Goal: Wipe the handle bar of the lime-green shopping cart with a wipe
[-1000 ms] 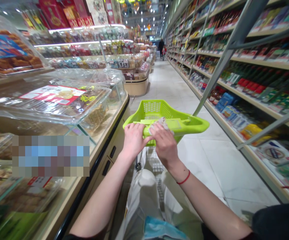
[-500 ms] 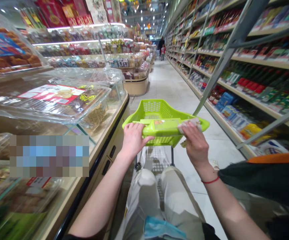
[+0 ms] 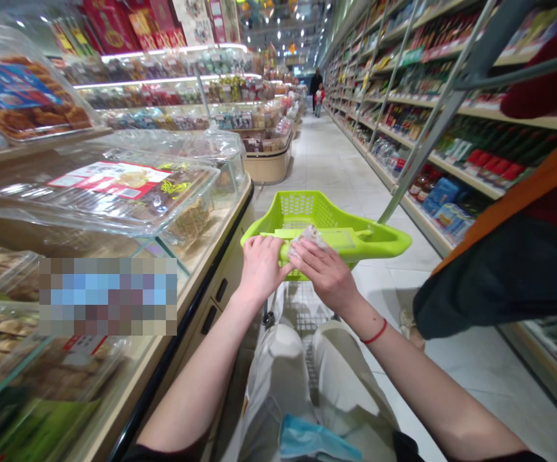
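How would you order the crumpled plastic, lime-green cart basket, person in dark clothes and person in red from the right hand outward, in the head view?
1. Crumpled plastic, under the right hand.
2. Lime-green cart basket, ahead.
3. Person in dark clothes, right.
4. Person in red, far down the aisle.

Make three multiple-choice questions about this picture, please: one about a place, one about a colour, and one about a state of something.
1. Where does the left hand rest?
A) On the handle of the lime-green shopping cart
B) On the glass counter
C) On a shelf

2. What colour is the cord on the wrist of the right hand?
A) Blue
B) Red
C) White

3. What is the state of the clear display case on the counter?
A) Lid shut
B) Lid propped open
C) Lid removed

1: A, its fingers lie over the bar.
2: B, the thin cord shows red.
3: A, the lid sits down on its case.
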### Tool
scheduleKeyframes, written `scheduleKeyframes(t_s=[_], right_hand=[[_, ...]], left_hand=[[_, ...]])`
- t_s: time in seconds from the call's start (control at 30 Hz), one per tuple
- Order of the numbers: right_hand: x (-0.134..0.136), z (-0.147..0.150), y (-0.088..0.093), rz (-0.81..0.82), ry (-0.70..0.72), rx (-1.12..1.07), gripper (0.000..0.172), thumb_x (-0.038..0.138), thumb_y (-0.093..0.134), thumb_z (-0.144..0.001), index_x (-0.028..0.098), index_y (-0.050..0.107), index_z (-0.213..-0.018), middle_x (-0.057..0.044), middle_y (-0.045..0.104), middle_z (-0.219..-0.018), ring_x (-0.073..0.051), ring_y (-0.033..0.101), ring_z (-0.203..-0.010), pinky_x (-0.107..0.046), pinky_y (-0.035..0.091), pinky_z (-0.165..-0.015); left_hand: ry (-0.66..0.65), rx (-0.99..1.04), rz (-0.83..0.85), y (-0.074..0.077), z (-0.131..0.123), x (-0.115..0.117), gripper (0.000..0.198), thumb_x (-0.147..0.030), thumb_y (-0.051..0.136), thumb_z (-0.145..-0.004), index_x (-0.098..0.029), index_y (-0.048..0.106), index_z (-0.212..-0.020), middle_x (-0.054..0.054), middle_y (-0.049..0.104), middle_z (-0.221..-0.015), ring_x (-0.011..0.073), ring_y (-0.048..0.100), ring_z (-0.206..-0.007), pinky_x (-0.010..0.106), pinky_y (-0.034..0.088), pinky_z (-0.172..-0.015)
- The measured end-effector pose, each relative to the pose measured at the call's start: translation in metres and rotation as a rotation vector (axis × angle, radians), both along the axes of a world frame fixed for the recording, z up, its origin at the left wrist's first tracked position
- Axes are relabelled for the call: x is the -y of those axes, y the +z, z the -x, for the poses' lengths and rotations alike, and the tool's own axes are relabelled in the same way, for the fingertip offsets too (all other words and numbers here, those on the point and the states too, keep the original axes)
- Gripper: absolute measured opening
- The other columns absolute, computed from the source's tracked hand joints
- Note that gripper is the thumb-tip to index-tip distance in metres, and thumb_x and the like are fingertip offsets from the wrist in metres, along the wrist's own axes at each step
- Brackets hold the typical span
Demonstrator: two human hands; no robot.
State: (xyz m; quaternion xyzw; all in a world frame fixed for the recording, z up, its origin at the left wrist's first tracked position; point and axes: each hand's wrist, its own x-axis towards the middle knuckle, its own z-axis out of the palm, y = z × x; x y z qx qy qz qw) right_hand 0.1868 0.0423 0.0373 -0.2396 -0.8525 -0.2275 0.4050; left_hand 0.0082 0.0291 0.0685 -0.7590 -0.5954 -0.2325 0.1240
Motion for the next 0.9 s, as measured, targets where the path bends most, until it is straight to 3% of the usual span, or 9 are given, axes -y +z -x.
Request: scheduleKeyframes(t_s=[0.2,0.37,0.53,0.73,0.9], right_hand=[[-0.003,-0.066,-0.008,0.04,-0.02,0.019,0.055,-0.001,0.044,-0.095,0.026,0.052,-0.143,-0.006,0.061,-0.139,-0.02,0.05,-0.136,-0.041,0.045,-0.113],[-0.003,-0.101,-0.017,0.092,-0.054,-0.059,0.054,0.003,0.05,-0.094,0.028,0.053,-0.142,-0.006,0.061,-0.138,-0.023,0.051,-0.134,-0.044,0.047,-0.112],[-0.003,-0.075,-0.019,0.048,-0.066,-0.114,0.058,-0.002,0.043,-0.093,0.026,0.051,-0.144,-0.008,0.06,-0.14,-0.023,0.052,-0.134,-0.042,0.049,-0.11],[-0.004,-0.024,-0.004,0.038,0.058,-0.011,0.049,0.001,0.047,-0.095,0.023,0.057,-0.138,-0.008,0.063,-0.135,-0.021,0.054,-0.132,-0.042,0.047,-0.11],[-0.004,-0.036,0.001,0.045,0.086,0.044,0.054,-0.002,0.046,-0.094,0.025,0.053,-0.141,-0.007,0.061,-0.138,-0.021,0.052,-0.134,-0.042,0.047,-0.111]], left_hand=[[-0.025,0.034,0.014,0.0,0.002,-0.001,0.04,-0.052,0.07,-0.083,-0.019,0.062,-0.103,0.007,0.069,-0.1,0.0284,0.058,-0.1,0.044,0.036,-0.095],[-0.022,0.041,0.018,-0.001,0.002,-0.001,0.049,-0.058,0.075,-0.076,-0.02,0.062,-0.103,0.006,0.069,-0.101,0.0283,0.057,-0.099,0.043,0.035,-0.096],[-0.02,0.04,0.009,-0.001,-0.001,-0.001,0.047,-0.057,0.073,-0.078,-0.019,0.062,-0.104,0.006,0.069,-0.101,0.0282,0.057,-0.098,0.043,0.035,-0.096],[0.001,0.016,0.007,-0.003,0.0,-0.001,0.035,-0.05,0.066,-0.086,-0.019,0.062,-0.102,0.008,0.068,-0.101,0.0282,0.057,-0.102,0.043,0.035,-0.096],[-0.015,0.023,-0.01,-0.006,0.004,-0.001,0.032,-0.047,0.068,-0.085,-0.02,0.062,-0.101,0.007,0.067,-0.099,0.0272,0.056,-0.102,0.043,0.036,-0.096]])
